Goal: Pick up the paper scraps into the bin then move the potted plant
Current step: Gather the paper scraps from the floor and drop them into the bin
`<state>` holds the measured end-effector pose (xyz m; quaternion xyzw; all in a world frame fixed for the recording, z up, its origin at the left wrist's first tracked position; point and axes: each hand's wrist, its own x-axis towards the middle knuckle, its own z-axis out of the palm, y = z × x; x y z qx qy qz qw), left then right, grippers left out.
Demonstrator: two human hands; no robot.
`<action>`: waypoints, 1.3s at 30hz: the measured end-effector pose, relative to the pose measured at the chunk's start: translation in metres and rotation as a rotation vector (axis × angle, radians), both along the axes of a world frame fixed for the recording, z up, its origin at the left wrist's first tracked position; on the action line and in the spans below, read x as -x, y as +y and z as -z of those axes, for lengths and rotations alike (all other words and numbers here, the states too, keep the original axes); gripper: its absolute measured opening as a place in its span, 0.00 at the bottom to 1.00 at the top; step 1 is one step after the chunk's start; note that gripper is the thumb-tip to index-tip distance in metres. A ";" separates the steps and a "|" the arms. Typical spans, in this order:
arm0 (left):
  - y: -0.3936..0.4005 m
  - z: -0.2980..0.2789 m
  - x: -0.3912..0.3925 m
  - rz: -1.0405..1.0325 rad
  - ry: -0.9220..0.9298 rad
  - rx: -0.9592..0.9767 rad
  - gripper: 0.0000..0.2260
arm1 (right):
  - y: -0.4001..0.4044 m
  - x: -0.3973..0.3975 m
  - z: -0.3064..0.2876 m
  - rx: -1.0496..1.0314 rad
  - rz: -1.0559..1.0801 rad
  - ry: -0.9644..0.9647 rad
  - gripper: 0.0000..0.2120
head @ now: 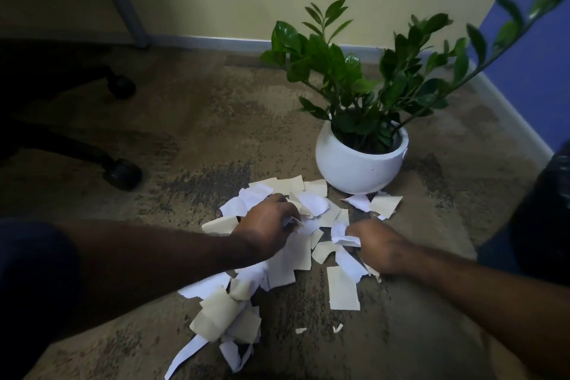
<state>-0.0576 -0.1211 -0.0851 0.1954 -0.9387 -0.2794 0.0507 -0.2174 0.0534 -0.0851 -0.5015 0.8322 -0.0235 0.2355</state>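
Head view: torn white and cream paper scraps [287, 259]

Lying on the carpet [216, 133]: paper scraps [290, 259] just before the potted plant [361, 160], office chair casters [123, 174] well left.

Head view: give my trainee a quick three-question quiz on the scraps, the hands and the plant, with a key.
1. True or false: the potted plant stands upright on the carpet beyond the paper scraps.
2. Which hand closes on a crumpled white scrap? A) left hand B) right hand C) neither
3. Fill in: the pot is coloured ____.

Key: 1 true; 2 B; 3 white.
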 end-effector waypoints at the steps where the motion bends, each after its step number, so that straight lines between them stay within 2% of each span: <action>1: 0.002 -0.003 0.001 -0.004 0.010 0.001 0.05 | 0.004 0.002 -0.007 0.023 0.023 -0.004 0.06; 4: 0.008 -0.014 0.007 -0.003 0.028 0.000 0.06 | 0.015 0.008 -0.036 0.132 0.079 -0.035 0.06; 8: 0.017 -0.031 0.017 0.007 0.069 -0.009 0.05 | 0.039 0.019 -0.086 0.303 0.244 -0.210 0.05; 13: 0.031 -0.057 0.033 0.004 0.141 -0.030 0.05 | 0.069 0.034 -0.141 0.557 0.449 -0.265 0.08; 18: 0.047 -0.079 0.051 -0.005 0.230 -0.070 0.06 | 0.106 0.054 -0.194 0.760 0.603 -0.209 0.07; 21: 0.056 -0.091 0.062 -0.005 0.287 -0.053 0.06 | 0.134 0.072 -0.214 0.843 0.667 -0.089 0.08; 24: 0.071 -0.104 0.076 -0.074 0.337 -0.138 0.06 | 0.165 0.090 -0.222 0.869 0.752 0.028 0.09; 26: 0.088 -0.117 0.088 -0.049 0.378 -0.237 0.05 | 0.186 0.099 -0.218 0.859 0.824 0.060 0.11; 30: 0.135 -0.156 0.107 0.026 0.441 -0.306 0.01 | 0.214 0.119 -0.199 0.636 0.923 0.096 0.14; 33: 0.168 -0.180 0.115 0.073 0.445 -0.477 0.03 | 0.219 0.126 -0.196 0.526 1.025 -0.022 0.32; 35: 0.187 -0.191 0.124 0.114 0.457 -0.500 0.03 | 0.219 0.128 -0.198 0.513 1.054 -0.039 0.36; 37: 0.204 -0.201 0.133 0.155 0.463 -0.554 0.03 | 0.220 0.129 -0.199 0.531 1.075 -0.024 0.35; 39: 0.222 -0.205 0.144 0.204 0.448 -0.683 0.03 | 0.220 0.131 -0.199 0.594 1.107 -0.025 0.27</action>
